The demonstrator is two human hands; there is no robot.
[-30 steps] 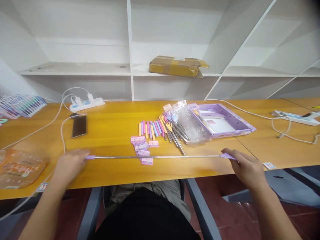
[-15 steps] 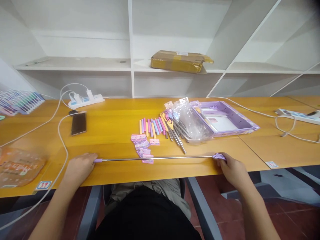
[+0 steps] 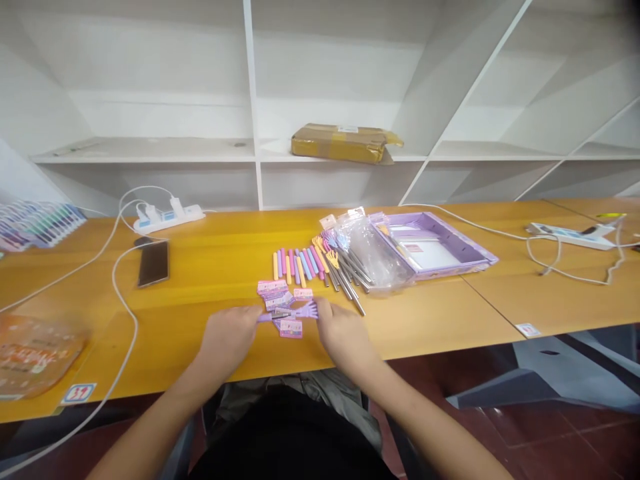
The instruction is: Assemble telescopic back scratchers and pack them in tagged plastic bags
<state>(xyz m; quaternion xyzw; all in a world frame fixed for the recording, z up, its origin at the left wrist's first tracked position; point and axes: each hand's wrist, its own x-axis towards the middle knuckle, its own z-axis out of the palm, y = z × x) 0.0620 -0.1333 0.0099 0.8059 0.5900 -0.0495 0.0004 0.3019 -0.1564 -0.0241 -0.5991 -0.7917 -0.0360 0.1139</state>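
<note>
Both hands moved inward since the earlier frame; purple telescopic scratcher (image 3: 307,310) went from long rod to short. Left hand (image 3: 231,335) was clamped round its handle end, right hand (image 3: 347,335) pinched the claw-shaped head. Scratcher sat between the hands, over the pink-purple cards (image 3: 291,329), near the table's (image 3: 210,260) front edge. Coloured tubes (image 3: 293,264) lay just behind the cards, metal-rod scratchers (image 3: 345,272) beside them, purple tray (image 3: 480,257) farther right.

White cubby shelving (image 3: 325,60) behind wooden table (image 3: 220,247); dark red tiled floor (image 3: 540,437) below; light even.
</note>
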